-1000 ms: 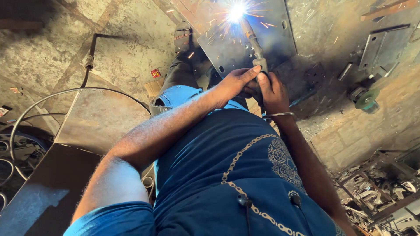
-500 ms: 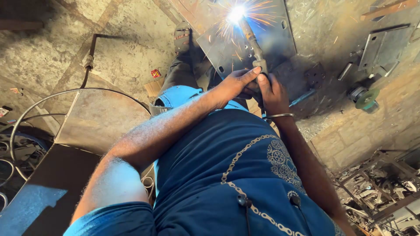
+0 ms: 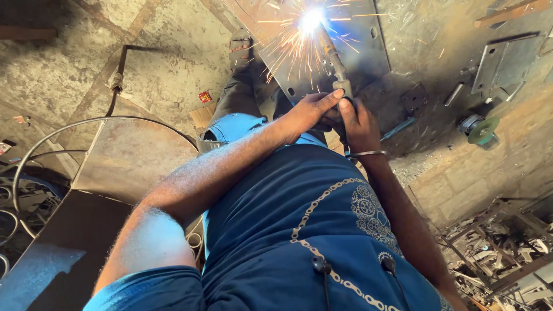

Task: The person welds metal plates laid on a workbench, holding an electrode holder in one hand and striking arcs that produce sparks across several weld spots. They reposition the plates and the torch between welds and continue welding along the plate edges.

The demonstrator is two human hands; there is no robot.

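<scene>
This is a metal workshop: welding sparks (image 3: 311,20) fly over a steel plate (image 3: 357,46), and scrap metal (image 3: 501,259) lies on the stone floor (image 3: 173,69).

The glare of the arc (image 3: 311,18) washes out the tip of the welding electrode holder (image 3: 334,60) and the spot it meets on the steel plate (image 3: 368,40). The right hand (image 3: 357,118) hides the holder's grip, and the plate's top is cut off by the frame's edge.

Bare floor (image 3: 173,63) left of plate (image 3: 368,46)
</scene>
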